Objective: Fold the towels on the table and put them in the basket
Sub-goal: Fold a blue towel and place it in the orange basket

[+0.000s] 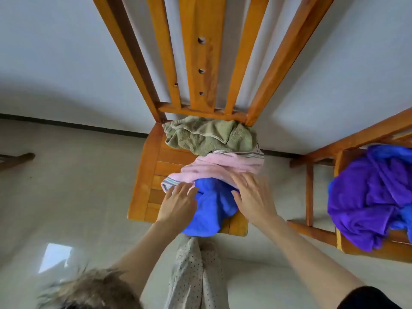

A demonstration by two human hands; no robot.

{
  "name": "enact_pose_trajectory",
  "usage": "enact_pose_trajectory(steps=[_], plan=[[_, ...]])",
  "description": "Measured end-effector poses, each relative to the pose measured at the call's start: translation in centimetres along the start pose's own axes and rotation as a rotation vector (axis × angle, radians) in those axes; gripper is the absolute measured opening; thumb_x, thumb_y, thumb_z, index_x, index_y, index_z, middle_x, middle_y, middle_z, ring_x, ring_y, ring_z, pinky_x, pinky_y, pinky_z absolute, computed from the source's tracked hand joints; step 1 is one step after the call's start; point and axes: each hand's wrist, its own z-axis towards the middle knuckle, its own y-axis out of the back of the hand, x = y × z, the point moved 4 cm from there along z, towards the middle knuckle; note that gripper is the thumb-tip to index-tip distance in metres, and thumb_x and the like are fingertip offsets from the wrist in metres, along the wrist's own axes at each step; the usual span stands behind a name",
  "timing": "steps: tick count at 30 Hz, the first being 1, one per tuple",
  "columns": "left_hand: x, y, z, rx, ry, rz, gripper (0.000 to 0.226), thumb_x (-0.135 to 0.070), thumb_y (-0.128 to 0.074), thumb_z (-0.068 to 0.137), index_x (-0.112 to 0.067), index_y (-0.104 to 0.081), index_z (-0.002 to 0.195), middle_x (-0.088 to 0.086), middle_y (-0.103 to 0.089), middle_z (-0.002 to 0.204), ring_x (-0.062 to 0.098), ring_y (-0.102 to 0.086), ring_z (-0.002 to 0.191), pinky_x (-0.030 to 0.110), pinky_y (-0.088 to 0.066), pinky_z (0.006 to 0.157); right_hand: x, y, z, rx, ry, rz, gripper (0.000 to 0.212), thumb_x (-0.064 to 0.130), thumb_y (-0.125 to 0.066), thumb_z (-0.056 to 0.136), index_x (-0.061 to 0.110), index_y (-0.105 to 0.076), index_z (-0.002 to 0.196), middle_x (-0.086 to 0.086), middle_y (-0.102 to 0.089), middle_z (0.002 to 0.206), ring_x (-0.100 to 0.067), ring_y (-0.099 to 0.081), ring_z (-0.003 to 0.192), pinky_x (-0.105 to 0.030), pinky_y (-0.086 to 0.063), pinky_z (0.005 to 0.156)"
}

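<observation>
Three crumpled towels lie on the seat of a wooden chair (145,175): an olive green towel (209,136) at the back, a pink towel (225,166) with a striped border in the middle, and a blue towel (209,208) at the front edge. My left hand (178,204) lies with straight fingers on the left side of the blue towel, fingertips at the pink towel's border. My right hand (252,197) rests flat where the blue and pink towels meet. No basket is in view.
A second wooden chair (312,197) stands at the right with a purple and blue cloth (370,197) heaped on it. A pale wall rises behind. Light tiled floor lies to the left, with a dark furniture foot (24,158) at the far left. My patterned trousers (196,270) show below.
</observation>
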Motion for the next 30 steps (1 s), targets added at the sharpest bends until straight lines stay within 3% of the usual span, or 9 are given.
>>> enact_pose_trajectory(steps=[1, 4, 7, 10, 13, 18, 25, 28, 30], plan=[[0.5, -1.4, 0.6, -0.077, -0.018, 0.029, 0.033, -0.016, -0.077, 0.061, -0.014, -0.071, 0.093, 0.004, -0.07, 0.091, 0.025, -0.069, 0.081, 0.035, -0.056, 0.067, 0.0, -1.2, 0.5, -0.014, 0.014, 0.02, 0.039, 0.018, -0.074, 0.073, 0.011, -0.064, 0.11, -0.01, -0.067, 0.097, -0.033, -0.064, 0.088, -0.046, -0.054, 0.073], [0.7, -4.2, 1.0, 0.093, 0.016, -0.067, 0.034, -0.02, -0.059, 0.088, -0.015, -0.058, 0.122, 0.005, -0.061, 0.119, 0.027, -0.058, 0.109, 0.037, -0.046, 0.086, 0.2, -3.8, 1.0, -0.065, 0.019, 0.017, 0.037, 0.023, -0.064, 0.073, 0.014, -0.067, 0.108, -0.008, -0.066, 0.093, -0.03, -0.063, 0.081, -0.04, -0.052, 0.069], [1.2, -6.3, 1.7, 0.181, 0.036, -0.061, 0.042, -0.036, -0.043, 0.096, -0.018, -0.042, 0.134, 0.002, -0.045, 0.137, 0.024, -0.041, 0.123, 0.035, -0.034, 0.097, 0.7, -6.0, 0.7, -0.065, 0.08, 0.024, 0.037, 0.025, -0.074, 0.067, 0.016, -0.069, 0.103, -0.005, -0.063, 0.09, -0.029, -0.061, 0.078, -0.039, -0.049, 0.067], [0.8, -6.4, 2.7, 0.19, 0.019, -0.071, 0.031, -0.034, -0.045, 0.095, -0.014, -0.054, 0.118, 0.005, -0.052, 0.12, 0.025, -0.046, 0.112, 0.032, -0.033, 0.089, 1.1, -6.6, 0.4, -0.121, 0.068, 0.032, 0.016, 0.027, -0.064, 0.074, 0.019, -0.07, 0.085, -0.002, -0.06, 0.083, -0.025, -0.057, 0.076, -0.037, -0.045, 0.068], [1.1, -5.8, 3.3, 0.163, 0.107, -0.322, 0.019, -0.023, -0.051, 0.092, -0.01, -0.06, 0.102, 0.008, -0.057, 0.103, 0.029, -0.052, 0.095, 0.034, -0.037, 0.08, 1.2, -6.2, 0.6, -0.123, 0.04, 0.085, 0.018, 0.026, -0.053, 0.079, 0.017, -0.068, 0.073, 0.001, -0.057, 0.077, -0.021, -0.051, 0.075, -0.036, -0.043, 0.066], [1.1, -3.5, 1.4, 0.254, 0.17, -0.605, 0.017, -0.02, -0.057, 0.09, -0.008, -0.064, 0.101, -0.001, -0.056, 0.079, 0.017, -0.049, 0.077, 0.023, -0.036, 0.067, 1.9, -2.8, 0.7, -0.066, -0.016, 0.18, 0.009, 0.018, -0.065, 0.072, 0.016, -0.069, 0.065, 0.002, -0.062, 0.07, -0.023, -0.058, 0.064, -0.037, -0.046, 0.061], [-0.2, 5.2, -0.9, 0.163, 0.148, -0.778, 0.017, -0.016, -0.059, 0.09, -0.007, -0.067, 0.102, 0.005, -0.064, 0.085, 0.015, -0.054, 0.078, 0.025, -0.04, 0.073, 3.8, 5.6, 0.4, -0.055, -0.133, 0.399, 0.011, 0.013, -0.062, 0.077, 0.006, -0.07, 0.074, -0.007, -0.068, 0.072, -0.027, -0.062, 0.062, -0.036, -0.052, 0.057], [-1.7, 10.0, -2.1, 0.121, 0.081, -0.827, 0.013, -0.015, -0.055, 0.092, -0.007, -0.066, 0.093, -0.001, -0.062, 0.075, -0.001, -0.051, 0.065, 0.013, -0.037, 0.06, 4.6, 10.2, -0.3, -0.06, -0.185, 0.451, 0.012, 0.012, -0.06, 0.087, 0.005, -0.069, 0.088, -0.011, -0.069, 0.082, -0.03, -0.061, 0.071, -0.033, -0.046, 0.061], [-2.2, 13.2, -2.8, 0.064, 0.108, -0.847, 0.014, -0.016, -0.051, 0.095, -0.013, -0.061, 0.086, -0.008, -0.055, 0.069, 0.005, -0.05, 0.064, 0.014, -0.036, 0.058, 4.9, 13.3, -0.4, -0.095, -0.196, 0.471, 0.013, 0.01, -0.061, 0.088, 0.005, -0.069, 0.097, -0.013, -0.07, 0.09, -0.031, -0.062, 0.079, -0.031, -0.044, 0.065]])
